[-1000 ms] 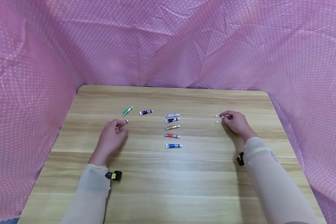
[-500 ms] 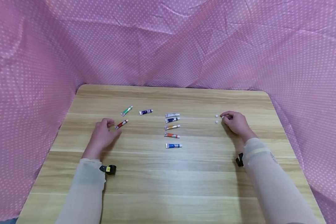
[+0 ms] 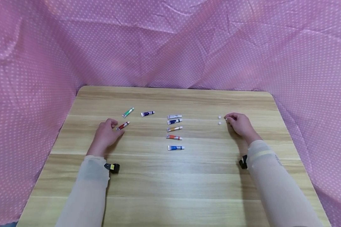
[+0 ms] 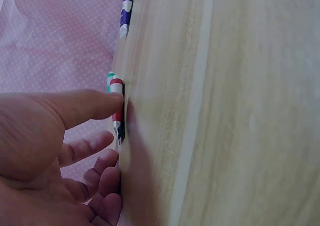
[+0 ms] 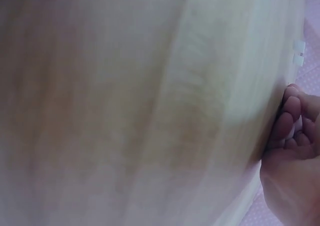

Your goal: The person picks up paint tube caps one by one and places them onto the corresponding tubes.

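My left hand (image 3: 103, 134) is around the lower end of a red paint tube (image 3: 123, 125), with thumb and index finger apart on either side of it. In the left wrist view the thumb overlaps the red tube (image 4: 117, 117), and the other fingers are loosely bent. A green paint tube (image 3: 128, 112) and a purple one (image 3: 147, 113) lie beyond it. On the right, my right hand (image 3: 240, 124) pinches a small white piece (image 3: 226, 119) at the tabletop, mostly hidden by the fingertips. Two similar white pieces (image 3: 219, 123) lie just left of those fingertips.
A column of paint tubes runs down the table's middle: white (image 3: 174, 116), dark blue (image 3: 174, 121), ochre (image 3: 174, 129), orange (image 3: 174, 137) and blue (image 3: 176, 148). Pink dotted cloth (image 3: 170, 47) hangs around the wooden table (image 3: 170, 189).
My left hand has let go of the red tube, drawn back to the left, then come slightly toward it again. The right hand has stayed at the white pieces.
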`<state>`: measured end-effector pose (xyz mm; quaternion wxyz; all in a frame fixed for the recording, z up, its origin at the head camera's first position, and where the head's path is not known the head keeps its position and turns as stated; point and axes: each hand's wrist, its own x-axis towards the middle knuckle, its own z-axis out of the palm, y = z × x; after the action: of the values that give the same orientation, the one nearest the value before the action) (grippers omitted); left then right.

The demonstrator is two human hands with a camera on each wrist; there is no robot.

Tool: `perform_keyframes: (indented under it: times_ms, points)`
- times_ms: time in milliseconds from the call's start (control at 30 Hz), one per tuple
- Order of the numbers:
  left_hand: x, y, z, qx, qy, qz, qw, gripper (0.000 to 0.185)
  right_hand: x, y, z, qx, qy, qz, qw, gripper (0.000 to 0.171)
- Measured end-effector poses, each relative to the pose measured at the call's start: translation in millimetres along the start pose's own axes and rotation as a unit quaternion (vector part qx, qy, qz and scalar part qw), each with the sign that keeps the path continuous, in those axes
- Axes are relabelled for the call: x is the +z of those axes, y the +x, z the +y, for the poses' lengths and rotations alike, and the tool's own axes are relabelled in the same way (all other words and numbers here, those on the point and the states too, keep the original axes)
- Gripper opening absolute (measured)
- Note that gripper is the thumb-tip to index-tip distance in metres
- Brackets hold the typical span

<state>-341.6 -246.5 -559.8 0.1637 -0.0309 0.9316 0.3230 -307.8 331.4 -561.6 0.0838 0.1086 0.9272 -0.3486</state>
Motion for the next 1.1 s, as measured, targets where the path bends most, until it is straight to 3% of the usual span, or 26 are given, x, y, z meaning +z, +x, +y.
perform_keyframes:
  times_ms: [233,600,900,1100]
  points:
    - [-0.3,0.3,2.1,-0.009,0.006,0.002,0.9999,0.057,-3.7,-0.7,-3.1,0.003,0.039,-0.001,0.999,0.032]
    - [-1.8,1.9,2.3,0.009,0.012,0.004,0.9999,0.041,-0.1,-6.3,2.1,0.015,0.098,0.001,0.995,0.035]
    - [-4.3,2.9,6.3,-0.011,0.000,-0.005,0.9999,0.033,-3.3,-16.4,13.8,0.005,0.232,-0.010,0.973,0.043]
    - [-6.2,-7.7,5.0,-0.010,-0.001,0.012,0.9999,0.030,-11.0,-22.0,6.4,-0.008,0.267,0.006,0.964,0.044]
